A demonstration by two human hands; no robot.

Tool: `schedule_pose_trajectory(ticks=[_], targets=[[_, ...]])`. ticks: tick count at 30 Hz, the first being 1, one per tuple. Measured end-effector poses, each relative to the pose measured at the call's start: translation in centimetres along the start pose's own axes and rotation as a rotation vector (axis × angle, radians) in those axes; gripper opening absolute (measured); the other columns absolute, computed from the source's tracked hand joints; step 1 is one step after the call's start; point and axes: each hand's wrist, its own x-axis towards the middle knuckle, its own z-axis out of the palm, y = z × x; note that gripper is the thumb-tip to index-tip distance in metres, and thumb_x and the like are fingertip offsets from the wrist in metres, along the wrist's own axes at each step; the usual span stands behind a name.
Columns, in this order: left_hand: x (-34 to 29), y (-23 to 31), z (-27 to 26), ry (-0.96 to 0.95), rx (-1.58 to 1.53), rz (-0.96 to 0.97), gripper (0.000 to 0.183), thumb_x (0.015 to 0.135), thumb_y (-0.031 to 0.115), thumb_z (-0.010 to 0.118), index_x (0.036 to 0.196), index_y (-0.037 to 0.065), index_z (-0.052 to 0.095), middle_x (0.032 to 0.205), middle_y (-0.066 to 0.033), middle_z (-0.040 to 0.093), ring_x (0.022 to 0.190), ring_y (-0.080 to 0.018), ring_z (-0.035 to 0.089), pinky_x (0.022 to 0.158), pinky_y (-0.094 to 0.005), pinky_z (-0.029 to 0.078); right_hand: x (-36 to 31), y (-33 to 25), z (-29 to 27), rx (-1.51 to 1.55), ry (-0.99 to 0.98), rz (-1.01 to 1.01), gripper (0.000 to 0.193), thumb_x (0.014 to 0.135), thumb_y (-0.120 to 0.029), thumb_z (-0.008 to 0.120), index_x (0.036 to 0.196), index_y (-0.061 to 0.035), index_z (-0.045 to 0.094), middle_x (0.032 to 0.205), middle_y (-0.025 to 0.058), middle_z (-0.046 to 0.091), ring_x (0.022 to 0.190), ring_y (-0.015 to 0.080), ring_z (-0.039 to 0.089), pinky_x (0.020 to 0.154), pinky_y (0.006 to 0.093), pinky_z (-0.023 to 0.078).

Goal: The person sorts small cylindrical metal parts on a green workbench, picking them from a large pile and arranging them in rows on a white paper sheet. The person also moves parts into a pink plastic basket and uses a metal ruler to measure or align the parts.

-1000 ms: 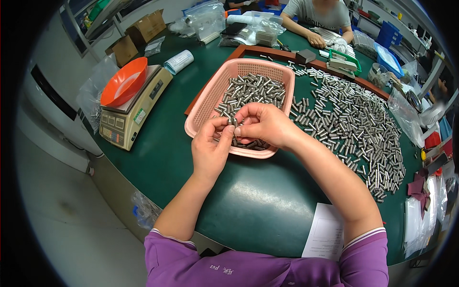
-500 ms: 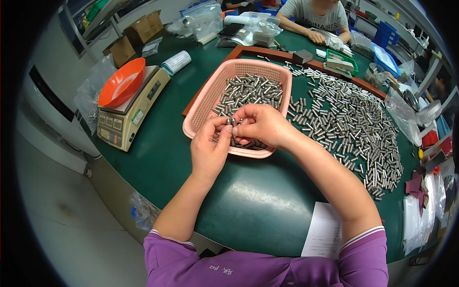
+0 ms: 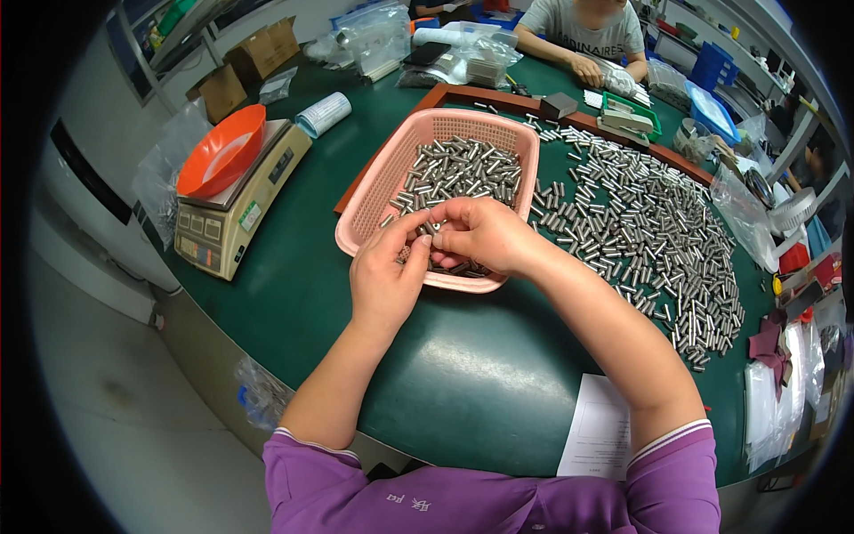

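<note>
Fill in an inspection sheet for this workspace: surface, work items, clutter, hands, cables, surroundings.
Surface: green table, with light glare near the person.
Work items: pink basket holding many short metal cylinders; a large spread of loose cylinders to its right.
Clutter: scale bearing an orange pan at left; paper sheet near the right forearm; plastic bags at the far side.
Hands: left hand and right hand meet over the basket's near end, metal showing between fingertips; exact grip unclear.
Cables: nothing seen.
Surroundings: co-worker across the table; cardboard boxes.
</note>
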Motion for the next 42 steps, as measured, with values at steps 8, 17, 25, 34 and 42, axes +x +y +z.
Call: schedule_pose_trajectory(ticks=[8,17,25,34,42], targets=[[-0.1,-0.4,0.1,0.020,-0.102,-0.002,0.028,0.089,-0.003,0.064,0.118,-0.003,0.064,0.091,-0.0052,0.068,0.080,-0.0089,0.064,0.073,-0.0226,0.052,-0.4,-0.6,-1.0,0.029,-0.154,-0.030,0.049,0.088,0.011,0.055,0.135,0.0016,0.048,0.098,0.0070,0.065,0.086,0.0126,0.064,0.079,0.0255,0.055],[0.0,-0.6,0.2,0.053,-0.187,-0.018,0.029,0.086,0.002,0.069,0.115,-0.001,0.065,0.094,-0.0115,0.070,0.080,-0.0157,0.069,0.070,-0.0273,0.055,-0.6,-0.8,-1.1,0.094,-0.161,-0.012,0.059,0.086,0.010,0.059,0.141,-0.0005,0.042,0.104,0.0083,0.065,0.093,0.0137,0.065,0.086,0.0271,0.055],[0.0,-0.2,0.2,0.071,-0.175,0.033,0.029,0.087,0.003,0.069,0.115,-0.001,0.065,0.096,-0.0103,0.069,0.082,-0.0146,0.068,0.070,-0.0272,0.054,-0.5,-0.7,-0.8,-0.003,-0.089,-0.075,0.056,0.084,0.008,0.066,0.136,-0.0009,0.048,0.098,0.0047,0.066,0.091,0.0109,0.065,0.080,0.0248,0.054],[0.0,0.2,0.0,0.054,-0.041,0.071,0.026,0.084,0.005,0.071,0.110,0.003,0.068,0.099,-0.0109,0.071,0.084,-0.0199,0.069,0.076,-0.0303,0.054,-0.5,-0.3,-0.5,-0.100,-0.033,-0.096,0.053,0.082,0.009,0.069,0.131,-0.0018,0.052,0.094,0.0022,0.066,0.089,0.0081,0.064,0.078,0.0239,0.053],[0.1,0.8,-0.8,-0.098,0.266,0.090,0.019,0.094,0.012,0.058,0.105,0.004,0.071,0.104,-0.0104,0.072,0.094,-0.0240,0.068,0.084,-0.0335,0.052,0.7,1.3,1.2,-0.821,0.171,-0.230,0.037,0.070,-0.002,0.066,0.107,-0.0017,0.067,0.101,0.0213,0.068,0.099,0.0373,0.065,0.088,0.0431,0.052]])
